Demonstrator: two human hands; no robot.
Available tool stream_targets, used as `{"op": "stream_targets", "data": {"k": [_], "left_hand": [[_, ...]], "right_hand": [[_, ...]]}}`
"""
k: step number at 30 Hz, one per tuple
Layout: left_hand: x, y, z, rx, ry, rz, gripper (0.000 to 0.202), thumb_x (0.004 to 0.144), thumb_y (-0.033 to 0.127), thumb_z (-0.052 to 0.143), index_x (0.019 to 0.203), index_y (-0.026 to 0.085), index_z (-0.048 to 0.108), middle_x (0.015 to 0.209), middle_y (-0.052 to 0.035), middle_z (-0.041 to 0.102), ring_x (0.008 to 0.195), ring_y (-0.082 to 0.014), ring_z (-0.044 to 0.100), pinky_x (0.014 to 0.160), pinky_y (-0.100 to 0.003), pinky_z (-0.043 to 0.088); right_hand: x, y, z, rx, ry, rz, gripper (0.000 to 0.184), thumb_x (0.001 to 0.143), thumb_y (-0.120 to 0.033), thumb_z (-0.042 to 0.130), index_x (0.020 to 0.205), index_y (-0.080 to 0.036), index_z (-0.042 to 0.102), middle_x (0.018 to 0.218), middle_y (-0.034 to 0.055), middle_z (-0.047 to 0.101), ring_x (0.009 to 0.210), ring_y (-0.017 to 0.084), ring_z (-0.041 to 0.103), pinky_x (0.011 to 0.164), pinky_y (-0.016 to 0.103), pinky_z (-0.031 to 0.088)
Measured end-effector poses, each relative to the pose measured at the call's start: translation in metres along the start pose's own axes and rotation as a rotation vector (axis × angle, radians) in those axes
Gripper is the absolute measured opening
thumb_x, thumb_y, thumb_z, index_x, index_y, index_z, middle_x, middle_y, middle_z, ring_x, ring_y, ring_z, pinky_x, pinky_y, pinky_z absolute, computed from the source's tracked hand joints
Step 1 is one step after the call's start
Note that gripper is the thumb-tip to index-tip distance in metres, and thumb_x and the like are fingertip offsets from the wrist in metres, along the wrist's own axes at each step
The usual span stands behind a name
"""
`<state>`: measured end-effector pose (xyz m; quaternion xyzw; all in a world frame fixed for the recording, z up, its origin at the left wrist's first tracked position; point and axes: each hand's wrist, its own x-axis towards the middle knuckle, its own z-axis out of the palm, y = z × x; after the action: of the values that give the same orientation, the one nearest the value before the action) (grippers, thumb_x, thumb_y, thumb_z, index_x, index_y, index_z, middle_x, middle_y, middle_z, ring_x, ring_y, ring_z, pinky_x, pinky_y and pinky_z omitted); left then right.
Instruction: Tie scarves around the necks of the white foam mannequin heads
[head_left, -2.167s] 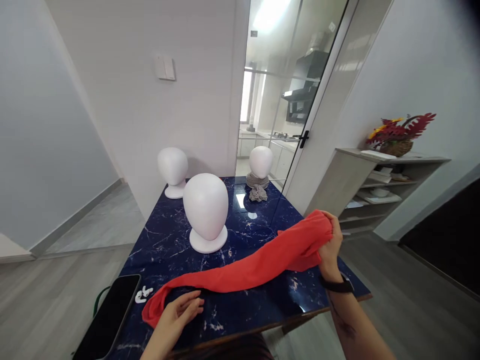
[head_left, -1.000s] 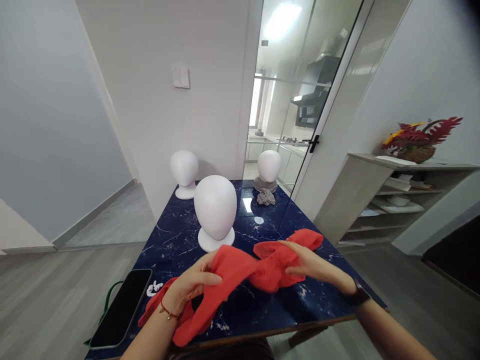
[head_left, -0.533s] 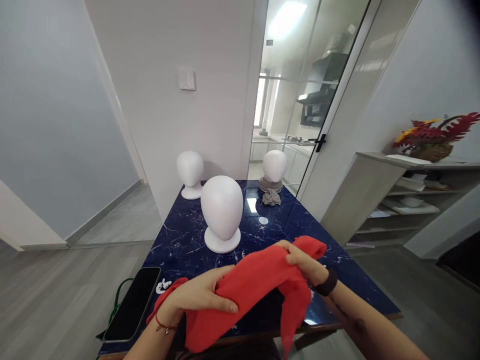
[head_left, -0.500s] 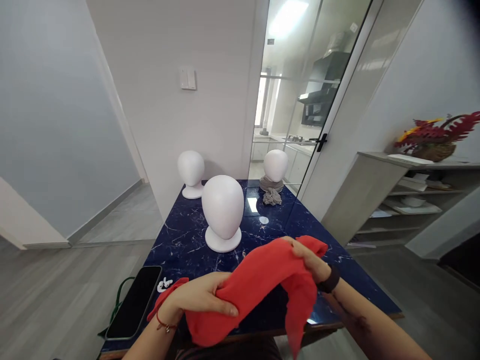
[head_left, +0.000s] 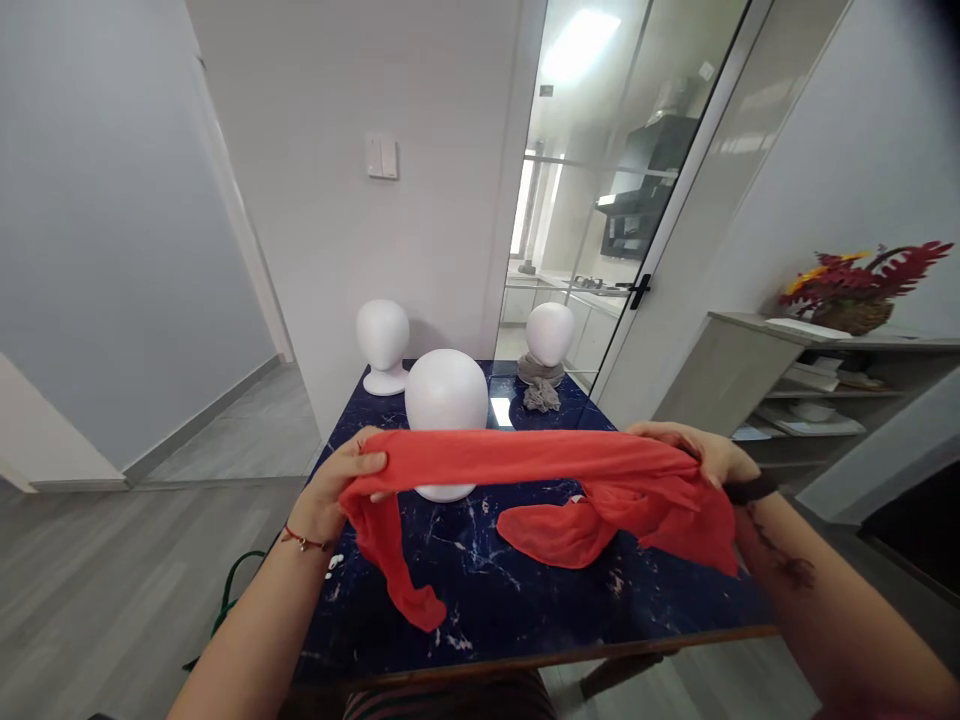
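The person's two hands stretch a red scarf (head_left: 517, 457) crosswise above a dark blue table (head_left: 480, 600); the left hand (head_left: 345, 480) grasps one end, fingers folded over the cloth, with a tail dangling below it; the right hand (head_left: 694, 455) grips the bunched other end, from which a wide loose fold and a loop droop; whether the tail or the loop touches the tabletop cannot be told. In this view the left hand covers part of the table's left edge, and the right hand stands past the line of the right edge; the near edge runs below the scarf, with blue tabletop showing between; the nearest head (head_left: 446, 390) sits behind the scarf, which crosses in front of its lower part, and more tabletop shows to its right; a shelf unit (head_left: 750, 350) stands beyond the right edge, apart from the table, and a glass door (head_left: 585, 220) rises behind the far end. Counted up, there are three white heads, the nearest one, a far left head (head_left: 382, 335) and a far right head (head_left: 550, 333); two scarves, the red one and a grey scarf (head_left: 541, 370) wrapped round the base of the far right head; one red bracelet (head_left: 304, 542) on the left wrist; one dark band (head_left: 752, 489) on the right wrist; one flower basket (head_left: 855, 312) on the shelf unit.
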<state>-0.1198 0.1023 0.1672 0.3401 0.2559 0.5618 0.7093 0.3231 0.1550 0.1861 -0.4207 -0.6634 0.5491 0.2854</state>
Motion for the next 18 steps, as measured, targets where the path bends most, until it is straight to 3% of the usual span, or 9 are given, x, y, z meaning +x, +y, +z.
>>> {"op": "stream_targets", "data": {"k": [2, 6, 8, 11, 13, 15, 18], "left_hand": [[0.012, 0.011, 0.007, -0.021, -0.088, 0.079, 0.026, 0.083, 0.012, 0.049, 0.058, 0.013, 0.055, 0.033, 0.0056, 0.038, 0.024, -0.0049, 0.038, 0.031, -0.015, 0.034], [0.031, 0.028, 0.006, -0.230, -0.159, 0.211, 0.037, 0.092, 0.013, 0.034, 0.057, 0.014, 0.047, 0.038, 0.0084, 0.033, 0.022, 0.0012, 0.032, 0.028, -0.008, 0.027], [0.038, 0.033, 0.000, -0.331, -0.161, 0.233, 0.035, 0.094, 0.012, 0.029, 0.065, 0.014, 0.049, 0.044, 0.0085, 0.036, 0.023, 0.0034, 0.032, 0.028, -0.006, 0.023], [0.050, 0.037, -0.006, -0.406, -0.132, 0.188, 0.028, 0.096, 0.014, 0.029, 0.078, 0.013, 0.051, 0.053, 0.0077, 0.041, 0.026, 0.0046, 0.034, 0.029, -0.005, 0.025], [0.060, 0.038, -0.009, -0.406, -0.117, 0.119, 0.024, 0.096, 0.016, 0.031, 0.083, 0.013, 0.051, 0.060, 0.0063, 0.044, 0.029, 0.0043, 0.035, 0.031, -0.006, 0.029], [0.074, 0.038, -0.012, -0.405, -0.093, 0.049, 0.022, 0.095, 0.017, 0.030, 0.087, 0.013, 0.050, 0.065, 0.0043, 0.046, 0.032, 0.0031, 0.036, 0.032, -0.007, 0.033], [0.096, 0.037, -0.024, -0.493, 0.045, -0.008, 0.020, 0.094, 0.013, 0.029, 0.092, 0.012, 0.049, 0.068, 0.0020, 0.047, 0.037, 0.0011, 0.039, 0.032, -0.007, 0.035]], "right_hand": [[0.001, -0.016, -0.014, -0.033, -0.184, 0.148, 0.080, 0.031, -0.042, 0.083, 0.105, -0.016, 0.063, 0.101, 0.0105, 0.067, 0.089, 0.028, 0.064, 0.077, 0.039, 0.050], [0.018, -0.027, -0.032, -0.139, -0.223, 0.262, 0.045, 0.051, -0.022, 0.077, 0.095, -0.015, 0.068, 0.095, 0.0082, 0.070, 0.086, 0.026, 0.065, 0.074, 0.037, 0.053], [0.039, -0.024, -0.036, -0.044, -0.066, 0.182, 0.037, 0.055, -0.020, 0.075, 0.092, -0.015, 0.068, 0.089, 0.0072, 0.071, 0.076, 0.024, 0.066, 0.067, 0.036, 0.055], [0.092, -0.024, -0.033, 0.305, 0.363, -0.152, 0.027, 0.066, -0.018, 0.067, 0.092, -0.018, 0.064, 0.082, 0.0026, 0.071, 0.067, 0.019, 0.066, 0.064, 0.033, 0.055], [0.138, -0.029, -0.024, 0.537, 0.571, -0.304, 0.013, 0.074, -0.015, 0.058, 0.086, -0.018, 0.062, 0.074, -0.0004, 0.068, 0.062, 0.016, 0.063, 0.063, 0.031, 0.055], [0.184, -0.036, -0.010, 0.663, 0.640, -0.332, 0.011, 0.079, -0.011, 0.051, 0.076, -0.019, 0.058, 0.064, -0.0028, 0.063, 0.056, 0.012, 0.059, 0.061, 0.028, 0.054], [0.241, -0.040, 0.012, 0.699, 0.636, -0.330, 0.019, 0.085, -0.009, 0.046, 0.070, -0.018, 0.054, 0.061, -0.0041, 0.058, 0.054, 0.009, 0.055, 0.063, 0.024, 0.052]]}}
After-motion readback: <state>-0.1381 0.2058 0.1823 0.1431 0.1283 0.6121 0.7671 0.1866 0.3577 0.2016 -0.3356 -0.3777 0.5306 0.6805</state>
